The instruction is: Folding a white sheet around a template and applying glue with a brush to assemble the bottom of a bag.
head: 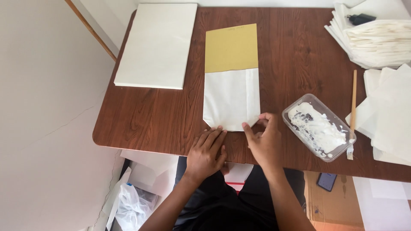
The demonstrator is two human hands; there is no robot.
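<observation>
Here, a white paper bag (231,99) lies flat at the middle of the brown table (141,119), over a yellow card (231,48) that shows at its 12 o'clock. The left hand (206,152) rests flat, fingers extended, at the bag's 6 o'clock edge. The right hand (263,139) pinches the bag's 5 o'clock corner. At 3 o'clock, a clear plastic tray (291,112) holds white paste (317,127).
</observation>
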